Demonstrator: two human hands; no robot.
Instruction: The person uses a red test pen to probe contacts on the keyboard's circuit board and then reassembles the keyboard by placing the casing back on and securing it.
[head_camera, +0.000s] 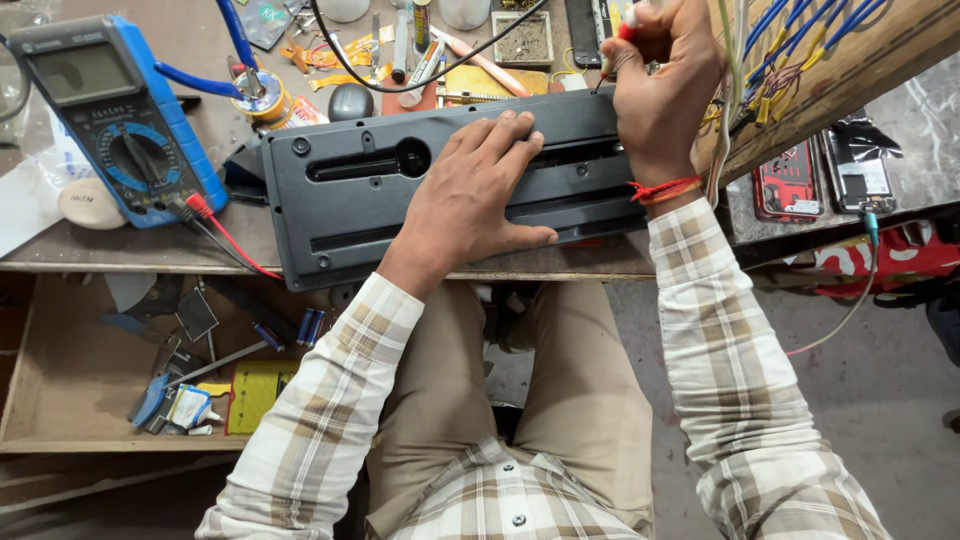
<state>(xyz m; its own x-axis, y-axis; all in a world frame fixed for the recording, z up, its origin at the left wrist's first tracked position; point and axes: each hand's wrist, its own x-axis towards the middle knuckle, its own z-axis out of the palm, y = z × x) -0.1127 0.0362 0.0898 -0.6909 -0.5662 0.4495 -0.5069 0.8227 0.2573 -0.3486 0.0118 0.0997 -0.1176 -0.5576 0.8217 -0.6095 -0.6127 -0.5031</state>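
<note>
1. Long black plastic housing (370, 205) lies flat on the table (120, 255), its near edge overhanging the table's front lip above the person's lap. Long axis runs left to right across the view, slightly tilted, left end nearer the person.

2. Left hand (470, 195) rests palm down on the middle of the housing, fingers spread flat toward the far edge. No grip closed on anything; it presses the housing down.

3. Right hand (662, 85) sits at the housing's far right end, grip closed around a small screwdriver (612, 58) with a red handle. Shaft points down and to the left; the tip meets the housing's far edge just right of the left hand's fingertips.

4. Key relation: the tool's working point lies at the top right of the housing, so the right hand is the nearer one to it; the left hand holds well inboard, between that point and the long slot (365, 163) with a round opening at its end.

5. Whether the tip sits in a screw head I cannot tell; too small.

6. Around: blue multimeter (105, 110) at left of the table with a red lead (235, 243) trailing by the housing's left end; bundle of blue and yellow wires (790, 45) on a wooden board just beside the right hand; an open drawer (70, 370) below left holding small parts.
</note>
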